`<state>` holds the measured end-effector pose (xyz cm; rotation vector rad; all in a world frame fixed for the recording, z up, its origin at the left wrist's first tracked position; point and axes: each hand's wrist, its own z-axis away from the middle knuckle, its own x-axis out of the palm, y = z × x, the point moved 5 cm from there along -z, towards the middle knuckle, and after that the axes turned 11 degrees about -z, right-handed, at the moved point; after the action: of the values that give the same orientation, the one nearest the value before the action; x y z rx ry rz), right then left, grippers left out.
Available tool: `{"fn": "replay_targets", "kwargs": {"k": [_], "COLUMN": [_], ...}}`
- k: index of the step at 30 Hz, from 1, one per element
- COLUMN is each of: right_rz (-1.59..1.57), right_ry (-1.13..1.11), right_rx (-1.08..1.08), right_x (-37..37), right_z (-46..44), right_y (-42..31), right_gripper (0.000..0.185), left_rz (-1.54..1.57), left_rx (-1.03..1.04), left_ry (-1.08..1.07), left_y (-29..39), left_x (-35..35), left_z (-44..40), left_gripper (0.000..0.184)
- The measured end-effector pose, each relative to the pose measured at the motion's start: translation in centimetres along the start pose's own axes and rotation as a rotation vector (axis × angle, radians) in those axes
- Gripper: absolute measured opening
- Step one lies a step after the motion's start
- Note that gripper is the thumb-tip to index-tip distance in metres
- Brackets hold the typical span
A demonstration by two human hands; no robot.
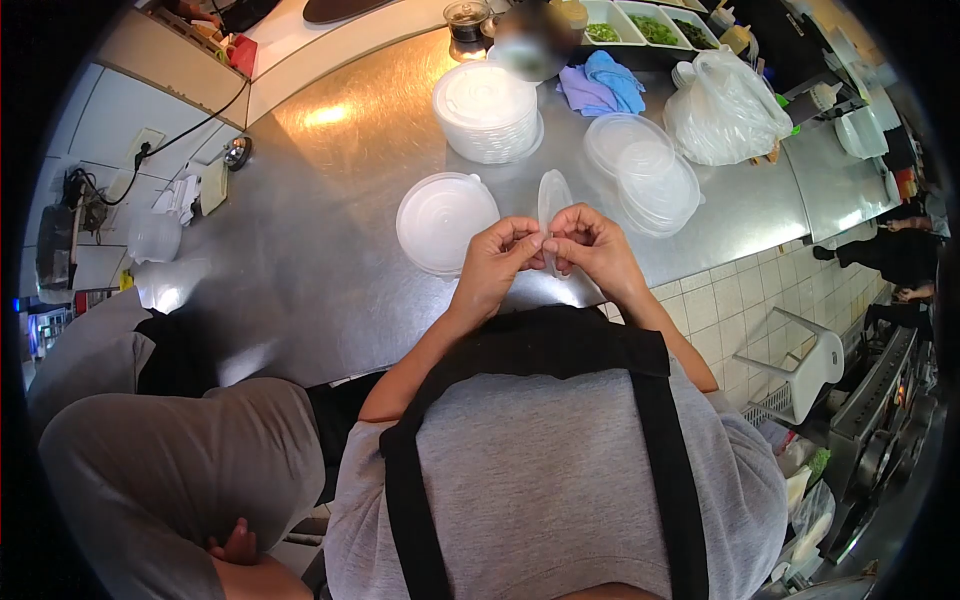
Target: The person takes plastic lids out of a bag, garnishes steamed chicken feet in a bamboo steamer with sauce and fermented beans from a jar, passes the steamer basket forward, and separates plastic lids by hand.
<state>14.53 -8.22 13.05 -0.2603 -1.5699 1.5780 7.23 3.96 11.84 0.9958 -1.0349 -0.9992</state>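
Between my two hands a translucent round plastic lid (553,196) stands on edge, seen nearly side-on. My left hand (500,258) pinches its near part with thumb and fingers. My right hand (592,248) pinches the same lid from the other side, the fingertips of both hands almost touching. Just left of the lid, a white round lidded container (447,222) rests on the steel counter. Behind it stands a tall stack of white round lids (487,112). More translucent lids (657,190) lie overlapping to the right.
The steel counter (330,200) carries blue and purple cloths (603,84), a white plastic bag (727,108) and, at the left, a small bell (237,153). Trays of chopped greens (655,30) line the back. A seated person (190,450) is close at left. A white chair (805,370) stands at right.
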Motion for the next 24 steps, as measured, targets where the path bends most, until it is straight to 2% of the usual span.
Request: {"fn": "replay_targets", "kwargs": {"k": [7,24], "right_rz": [-0.128,-0.091], "right_ry": [-0.096,-0.137], "right_rx": [0.161,0.118], "right_x": [-1.0,-1.0], "right_z": [-0.9,-1.1], "right_y": [1.3,1.1], "right_gripper": [0.013,0.009], "left_rz": [0.041,0.07], "left_rx": [-0.047,-0.052], "left_ry": [-0.019,-0.016], "left_y": [-0.5,-0.8], "left_x": [-0.2,-0.3], "left_z": [0.2,0.3], "left_gripper": [0.015,0.013]}}
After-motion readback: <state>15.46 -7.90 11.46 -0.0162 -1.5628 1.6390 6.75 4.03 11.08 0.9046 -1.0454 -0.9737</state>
